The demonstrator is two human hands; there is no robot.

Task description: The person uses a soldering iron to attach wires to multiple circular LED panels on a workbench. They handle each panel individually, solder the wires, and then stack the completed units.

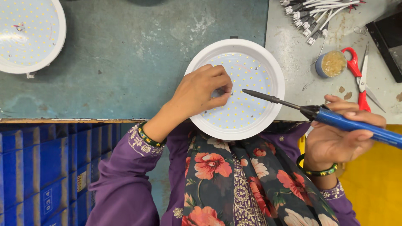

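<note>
Scuffed teal tabletop: round white LED panel is pinned under left hand, fingers pinching a small wire, while soldering iron is gripped by right hand, tip just beside fingertips, so burns are risked.

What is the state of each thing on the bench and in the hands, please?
Round light panel: face up at the bench edge, under work.
Left hand: fingertips pinched on the panel's middle.
Right hand: gripping the soldering iron.
Soldering iron: held, tip above the panel.
Second light panel: face up, untouched.
Scissors: open, lying flat.
Small tub: uncovered.
Wire bundle: loose, lying on the bench.
</note>
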